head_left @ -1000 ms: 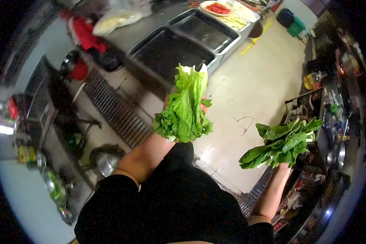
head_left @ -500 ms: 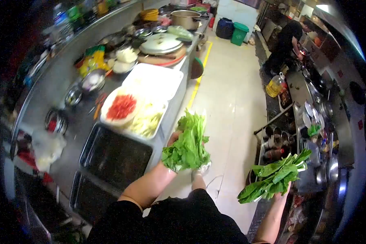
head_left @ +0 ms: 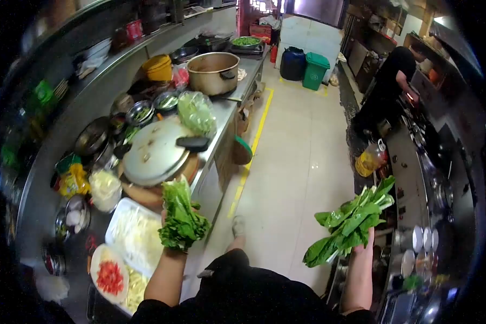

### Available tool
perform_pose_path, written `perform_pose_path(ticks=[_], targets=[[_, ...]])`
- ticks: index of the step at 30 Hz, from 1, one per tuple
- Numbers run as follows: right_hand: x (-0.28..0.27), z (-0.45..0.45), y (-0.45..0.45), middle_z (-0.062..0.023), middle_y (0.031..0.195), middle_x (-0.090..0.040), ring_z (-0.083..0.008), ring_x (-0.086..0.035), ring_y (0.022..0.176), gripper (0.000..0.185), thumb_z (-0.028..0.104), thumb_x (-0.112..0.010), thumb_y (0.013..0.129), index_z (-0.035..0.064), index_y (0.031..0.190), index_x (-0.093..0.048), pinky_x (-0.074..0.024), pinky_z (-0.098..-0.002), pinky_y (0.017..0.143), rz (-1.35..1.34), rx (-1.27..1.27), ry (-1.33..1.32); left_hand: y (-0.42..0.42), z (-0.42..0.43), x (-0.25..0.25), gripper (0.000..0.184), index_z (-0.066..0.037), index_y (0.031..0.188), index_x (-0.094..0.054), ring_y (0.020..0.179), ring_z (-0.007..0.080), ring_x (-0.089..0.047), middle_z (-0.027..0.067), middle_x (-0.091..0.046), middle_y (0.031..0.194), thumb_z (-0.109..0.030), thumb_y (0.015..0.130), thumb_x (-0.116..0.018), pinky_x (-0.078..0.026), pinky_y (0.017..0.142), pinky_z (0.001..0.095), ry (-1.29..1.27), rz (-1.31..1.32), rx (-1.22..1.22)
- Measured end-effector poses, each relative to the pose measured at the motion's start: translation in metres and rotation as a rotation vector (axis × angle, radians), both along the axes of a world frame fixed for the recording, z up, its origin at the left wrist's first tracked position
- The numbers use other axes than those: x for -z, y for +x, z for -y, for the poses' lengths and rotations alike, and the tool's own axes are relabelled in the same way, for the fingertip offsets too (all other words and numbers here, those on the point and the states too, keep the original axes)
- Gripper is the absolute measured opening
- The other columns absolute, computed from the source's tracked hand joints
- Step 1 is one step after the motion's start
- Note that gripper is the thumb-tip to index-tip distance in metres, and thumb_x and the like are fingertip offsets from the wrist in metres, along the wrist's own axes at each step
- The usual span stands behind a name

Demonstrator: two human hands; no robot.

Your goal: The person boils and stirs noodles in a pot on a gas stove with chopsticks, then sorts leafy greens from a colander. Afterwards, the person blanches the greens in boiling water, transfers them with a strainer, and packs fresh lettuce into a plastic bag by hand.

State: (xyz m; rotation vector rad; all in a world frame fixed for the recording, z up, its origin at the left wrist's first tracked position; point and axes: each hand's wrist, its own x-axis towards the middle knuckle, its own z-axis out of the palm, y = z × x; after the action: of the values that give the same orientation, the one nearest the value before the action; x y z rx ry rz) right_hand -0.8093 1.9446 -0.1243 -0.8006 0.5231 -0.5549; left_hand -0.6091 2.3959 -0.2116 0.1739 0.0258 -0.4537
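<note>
In the head view, my left hand (head_left: 195, 207) is closed around a bunch of leafy lettuce (head_left: 181, 216), held up beside the counter edge. The leaves hide most of the fingers. Out to the right, my right hand (head_left: 366, 241) supports a second bunch of long-leaved greens (head_left: 352, 221) with pale stems, over the aisle's right side. Near the left bunch are a white tray (head_left: 113, 220) of pale shreds and a plate (head_left: 98, 258) with chopped red pieces.
The steel counter on the left carries a large lid with a cleaver (head_left: 193, 143), a bagged green vegetable (head_left: 197, 113) and a big pot (head_left: 213, 73). A co-worker (head_left: 391, 81) stands at the stoves on the right. An oil jug (head_left: 370, 159) and green bin (head_left: 315, 70) stand along the aisle.
I have moved forward along the aisle, so the tray and plate now sit lower and the pot looks closer. My left hand with the lettuce has shifted left; both bunches stay held.
</note>
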Motion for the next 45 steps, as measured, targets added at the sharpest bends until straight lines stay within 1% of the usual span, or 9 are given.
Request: perform_pose_path(ticks=[5, 15, 21, 25, 30, 33, 38, 41, 45], targets=[[0.028, 0.105, 0.182, -0.006, 0.109, -0.057, -0.0231, -0.055, 0.097, 0.04, 0.034, -0.046, 0.092, 0.0097, 0.124, -0.049, -0.0473, -0.038, 0.086, 0.105, -0.064, -0.073, 0.191, 0.099, 0.018, 0.044, -0.002, 0.112, -0.053, 0.074, 0.0317, -0.062, 0.0219, -0.061, 0.092, -0.038, 0.091, -0.038, -0.053, 0.063, 0.0476, 0.234, 0.053, -0.091], [0.013, 0.319, 0.444, -0.0132, 0.122, -0.052, -0.03, -0.051, 0.11, 0.04, 0.035, -0.042, 0.093, 0.0089, 0.123, -0.048, -0.0445, -0.0475, 0.093, 0.057, 0.013, 0.117, 0.508, 0.452, -0.039, 0.061, -0.01, 0.122, -0.05, 0.087, 0.03, -0.059, 0.0173, -0.057, 0.106, -0.05, 0.077, -0.055, -0.05, 0.072, 0.0463, -0.028, 0.089, 0.539], [0.023, 0.471, 0.624, -0.0138, 0.119, -0.054, -0.0301, -0.054, 0.107, 0.04, 0.035, -0.045, 0.092, 0.0083, 0.121, -0.049, -0.0458, -0.0474, 0.092, 0.093, -0.131, 0.091, 0.711, 0.577, -0.011, 0.052, -0.011, 0.126, -0.047, 0.096, 0.0284, -0.057, 0.0114, -0.056, 0.113, -0.034, 0.079, -0.054, -0.051, 0.078, 0.0415, 0.063, 0.173, 0.088], [-0.006, 0.546, 0.728, -0.0141, 0.117, -0.055, -0.0302, -0.055, 0.105, 0.04, 0.035, -0.047, 0.091, 0.0079, 0.12, -0.05, -0.0466, -0.0474, 0.091, 0.137, -0.227, 0.17, 0.834, 0.59, -0.045, 0.032, -0.014, 0.102, -0.055, 0.079, 0.0204, -0.055, 0.006, -0.056, 0.091, -0.038, 0.081, -0.053, -0.047, 0.067, 0.0349, 0.632, 0.175, -0.171], [-0.029, 0.635, 0.851, -0.0145, 0.114, -0.057, -0.0303, -0.057, 0.102, 0.039, 0.035, -0.049, 0.09, 0.0074, 0.118, -0.051, -0.0476, -0.0473, 0.089, 0.329, -0.356, 0.311, 1.04, 0.534, 0.059, 0.058, -0.008, 0.123, -0.051, 0.098, 0.0319, -0.056, 0.0125, -0.057, 0.115, -0.047, 0.081, -0.049, -0.045, 0.084, 0.0481, 0.874, -0.162, -0.205], [-0.044, 0.672, 0.884, -0.0149, 0.109, -0.06, -0.0306, -0.059, 0.099, 0.036, 0.033, -0.054, 0.088, 0.0061, 0.112, -0.055, -0.048, -0.0476, 0.089, 0.364, -0.216, 0.332, 1.103, 0.504, 0.106, 0.075, -0.003, 0.128, -0.044, 0.112, 0.0308, -0.047, 0.0129, -0.045, 0.13, -0.048, 0.073, -0.068, -0.042, 0.09, 0.0463, 1.181, -0.128, -0.08], [-0.044, 0.726, 0.934, -0.0126, 0.107, -0.06, -0.0262, -0.06, 0.095, 0.034, 0.032, -0.051, 0.09, 0.0047, 0.11, -0.055, -0.0502, -0.0435, 0.085, 0.308, -0.102, 0.259, 1.105, 0.542, 0.093, 0.103, -0.005, 0.125, -0.037, 0.102, 0.0351, -0.054, 0.0209, -0.05, 0.119, -0.061, 0.049, -0.079, -0.048, 0.086, 0.0455, 2.771, -0.422, -0.282], [-0.021, 0.782, 0.937, -0.0122, 0.106, -0.061, -0.0253, -0.06, 0.094, 0.032, 0.03, -0.05, 0.091, 0.0045, 0.109, -0.055, -0.0507, -0.0412, 0.083, 0.162, 0.086, 0.126, 1.106, 0.649, 0.029, 0.097, -0.004, 0.118, -0.047, 0.097, 0.0321, -0.058, 0.0205, -0.055, 0.11, -0.066, 0.049, -0.075, -0.051, 0.079, 0.042, 2.702, -0.385, -0.448], [-0.015, 0.863, 0.927, -0.012, 0.102, -0.062, -0.0232, -0.062, 0.09, 0.029, 0.019, -0.056, 0.087, 0.0028, 0.11, -0.054, -0.0518, -0.0375, 0.08, -0.08, 0.341, 0.022, 1.161, 0.803, 0.009, 0.067, 0.001, 0.108, -0.056, 0.096, 0.0299, -0.058, 0.0202, -0.056, 0.109, -0.055, 0.072, -0.065, -0.049, 0.082, 0.041, 2.338, 0.513, -0.823]])
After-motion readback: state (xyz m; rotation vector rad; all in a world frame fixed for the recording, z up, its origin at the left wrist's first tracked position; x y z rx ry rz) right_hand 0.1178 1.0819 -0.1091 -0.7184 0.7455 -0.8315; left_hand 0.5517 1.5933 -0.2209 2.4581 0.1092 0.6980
